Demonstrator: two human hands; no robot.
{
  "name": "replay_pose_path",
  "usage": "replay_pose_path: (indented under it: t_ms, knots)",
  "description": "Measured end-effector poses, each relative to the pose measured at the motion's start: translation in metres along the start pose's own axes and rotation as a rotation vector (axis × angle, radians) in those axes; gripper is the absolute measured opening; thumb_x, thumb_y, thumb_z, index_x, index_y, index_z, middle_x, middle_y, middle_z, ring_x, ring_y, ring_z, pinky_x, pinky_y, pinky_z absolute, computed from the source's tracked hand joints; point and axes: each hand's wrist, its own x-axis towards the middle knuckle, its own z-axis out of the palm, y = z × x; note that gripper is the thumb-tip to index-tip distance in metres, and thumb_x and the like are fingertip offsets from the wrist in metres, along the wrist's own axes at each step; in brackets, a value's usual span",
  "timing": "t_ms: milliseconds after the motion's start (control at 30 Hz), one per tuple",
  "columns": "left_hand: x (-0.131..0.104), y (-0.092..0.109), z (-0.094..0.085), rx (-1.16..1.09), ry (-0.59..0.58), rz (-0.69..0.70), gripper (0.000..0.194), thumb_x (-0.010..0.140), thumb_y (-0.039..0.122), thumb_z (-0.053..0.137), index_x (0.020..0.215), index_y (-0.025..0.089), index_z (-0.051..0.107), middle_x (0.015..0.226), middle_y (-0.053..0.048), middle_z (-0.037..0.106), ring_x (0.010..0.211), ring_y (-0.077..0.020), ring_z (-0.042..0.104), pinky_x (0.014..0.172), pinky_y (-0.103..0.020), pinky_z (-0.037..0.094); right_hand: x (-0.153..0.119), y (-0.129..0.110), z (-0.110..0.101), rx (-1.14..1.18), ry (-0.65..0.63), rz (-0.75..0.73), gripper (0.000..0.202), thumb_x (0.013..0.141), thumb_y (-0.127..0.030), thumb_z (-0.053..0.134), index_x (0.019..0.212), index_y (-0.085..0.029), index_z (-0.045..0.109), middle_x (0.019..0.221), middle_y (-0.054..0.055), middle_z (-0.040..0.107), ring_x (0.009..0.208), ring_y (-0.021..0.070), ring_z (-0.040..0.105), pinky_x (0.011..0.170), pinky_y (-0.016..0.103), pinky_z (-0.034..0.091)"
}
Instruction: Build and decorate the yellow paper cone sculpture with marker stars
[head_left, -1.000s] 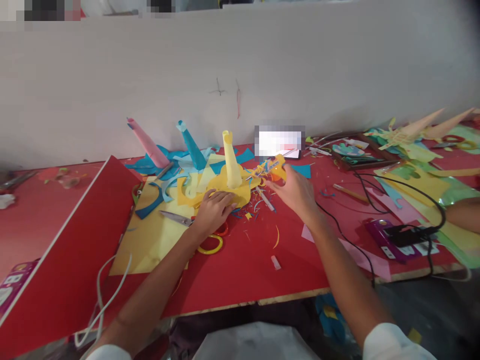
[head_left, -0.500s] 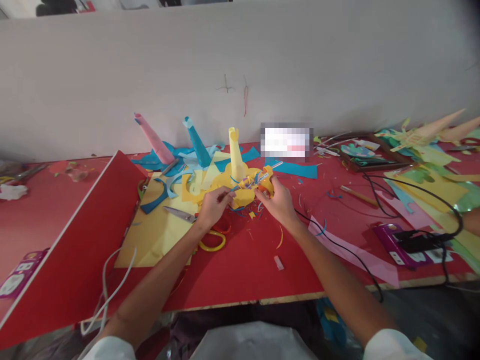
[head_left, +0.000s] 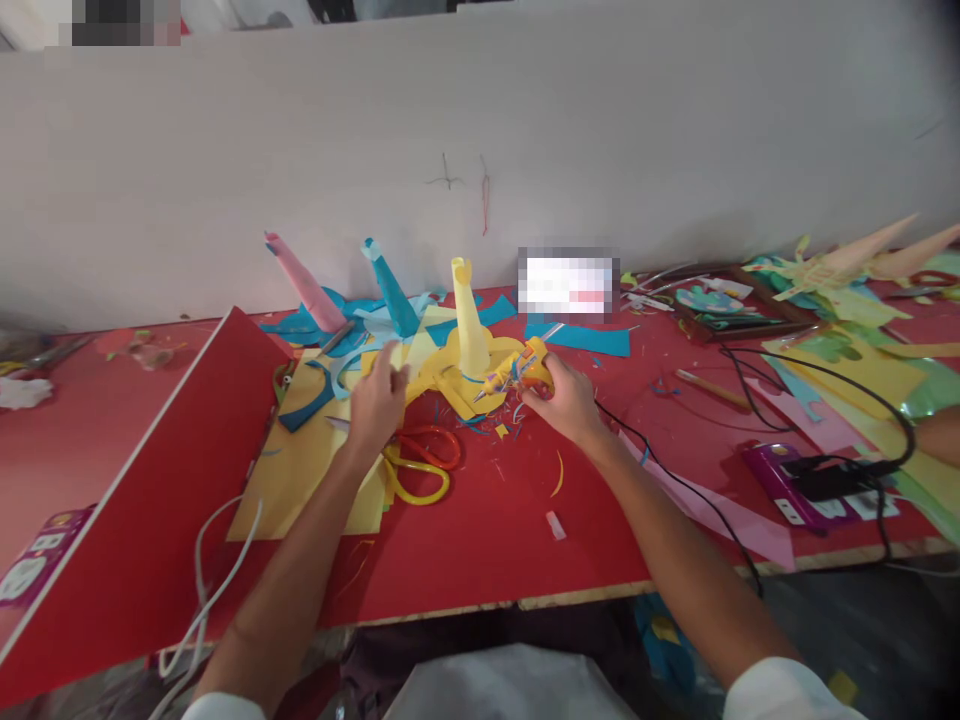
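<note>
A yellow hot glue gun (head_left: 531, 366) is gripped in my right hand (head_left: 568, 400), its nozzle pointing left and down over yellow paper. My left hand (head_left: 377, 400) hovers above the yellow sheets, slightly blurred; its thumb and index finger look apart, and I make out nothing between them. Right below it lie scissors (head_left: 420, 482) with red and yellow handles, their blades partly hidden by my hand. Just behind the nozzle, a pale yellow paper cone (head_left: 469, 325) stands on a scalloped yellow paper base (head_left: 499, 342).
A blue cone (head_left: 395, 295) and a pink cone (head_left: 306, 285) lean near the wall. A red board (head_left: 172, 490) stands at the left. To the right, a black cable runs to a purple power box (head_left: 780, 490). Paper scraps litter the red table (head_left: 480, 560).
My left hand has moved left, away from the glue gun's nozzle, uncovering the yellow paper and more of the scissors' handles. My right hand still holds the glue gun in nearly the same place.
</note>
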Motion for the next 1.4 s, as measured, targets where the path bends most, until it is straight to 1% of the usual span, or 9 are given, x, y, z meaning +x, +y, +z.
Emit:
replay_pose_path:
  t_ms: [100, 233, 467, 633, 800, 900, 1033, 1200, 1400]
  knots:
    - [-0.011, 0.026, 0.011, -0.386, -0.231, 0.156, 0.048, 0.102, 0.05, 0.043, 0.132, 0.019, 0.063, 0.072, 0.0, 0.062, 0.061, -0.0148, 0.052, 0.063, -0.026, 0.041, -0.003, -0.004, 0.003, -0.009, -0.019, -0.054, 0.032, 0.086, -0.048, 0.067, 0.106, -0.023, 0.062, 0.1, 0.01, 0.075, 0.09, 0.029, 0.071, 0.073, 0.035, 0.051]
    - [-0.018, 0.04, 0.024, -0.545, -0.317, 0.186, 0.035, 0.095, 0.049, 0.057, 0.1, 0.018, 0.07, 0.075, -0.001, 0.065, 0.066, -0.014, 0.057, 0.065, -0.025, 0.044, -0.004, -0.006, 0.005, -0.027, -0.027, -0.09, 0.035, 0.086, -0.05, 0.068, 0.108, -0.023, 0.062, 0.098, 0.01, 0.075, 0.093, 0.0306, 0.071, 0.075, 0.036, 0.052]
    - [-0.002, 0.011, 0.02, -0.54, 0.02, 0.018, 0.021, 0.091, 0.037, 0.058, 0.089, 0.018, 0.066, 0.071, 0.0, 0.062, 0.064, -0.0127, 0.055, 0.064, -0.025, 0.043, -0.002, -0.001, 0.003, -0.05, -0.019, -0.022, 0.03, 0.086, -0.042, 0.067, 0.108, -0.022, 0.062, 0.101, 0.009, 0.075, 0.09, 0.0286, 0.071, 0.073, 0.035, 0.05]
    - [0.003, 0.003, 0.015, -0.469, 0.096, -0.019, 0.023, 0.097, 0.033, 0.051, 0.087, 0.018, 0.066, 0.068, 0.0, 0.059, 0.061, -0.0122, 0.052, 0.061, -0.025, 0.041, -0.001, -0.001, 0.005, -0.07, 0.01, -0.031, 0.027, 0.085, -0.042, 0.067, 0.103, -0.023, 0.062, 0.096, 0.009, 0.075, 0.086, 0.0273, 0.07, 0.07, 0.034, 0.048]
    - [0.005, -0.008, 0.024, -0.29, 0.251, 0.033, 0.024, 0.092, 0.018, 0.05, 0.109, 0.019, 0.068, 0.102, -0.007, 0.068, 0.079, -0.0144, 0.062, 0.075, -0.028, 0.05, -0.001, -0.002, 0.008, -0.117, 0.04, -0.021, 0.025, 0.088, -0.043, 0.065, 0.101, -0.021, 0.061, 0.094, 0.009, 0.074, 0.084, 0.0266, 0.069, 0.069, 0.032, 0.045]
    - [0.001, -0.007, 0.031, -0.199, 0.158, 0.204, 0.024, 0.099, 0.024, 0.05, 0.111, 0.021, 0.07, 0.109, -0.008, 0.069, 0.093, -0.0185, 0.065, 0.09, -0.034, 0.052, -0.001, -0.002, 0.008, -0.139, 0.063, 0.017, 0.027, 0.09, -0.045, 0.064, 0.101, -0.021, 0.061, 0.094, 0.009, 0.075, 0.087, 0.0276, 0.07, 0.07, 0.032, 0.044]
    - [-0.01, 0.005, 0.041, 0.016, -0.029, 0.403, 0.025, 0.103, 0.031, 0.052, 0.113, 0.025, 0.074, 0.125, -0.008, 0.072, 0.121, -0.0261, 0.062, 0.112, -0.048, 0.043, 0.0, 0.001, 0.009, -0.161, 0.1, 0.062, 0.034, 0.093, -0.051, 0.06, 0.107, -0.02, 0.061, 0.099, 0.012, 0.075, 0.089, 0.0287, 0.069, 0.072, 0.033, 0.044]
    - [-0.017, 0.008, 0.051, 0.166, -0.131, 0.445, 0.026, 0.102, 0.029, 0.052, 0.119, 0.028, 0.072, 0.142, -0.005, 0.066, 0.14, -0.027, 0.053, 0.128, -0.057, 0.021, 0.001, 0.005, 0.01, -0.202, 0.121, 0.099, 0.037, 0.094, -0.054, 0.058, 0.108, -0.019, 0.06, 0.098, 0.012, 0.074, 0.09, 0.0289, 0.068, 0.072, 0.033, 0.044]
    - [-0.014, 0.004, 0.055, 0.171, -0.198, 0.427, 0.02, 0.099, 0.025, 0.056, 0.114, 0.026, 0.069, 0.144, -0.004, 0.065, 0.145, -0.0274, 0.049, 0.129, -0.061, 0.016, 0.001, 0.004, 0.009, -0.21, 0.106, 0.101, 0.038, 0.095, -0.055, 0.057, 0.109, -0.019, 0.06, 0.1, 0.013, 0.074, 0.09, 0.0295, 0.069, 0.073, 0.034, 0.044]
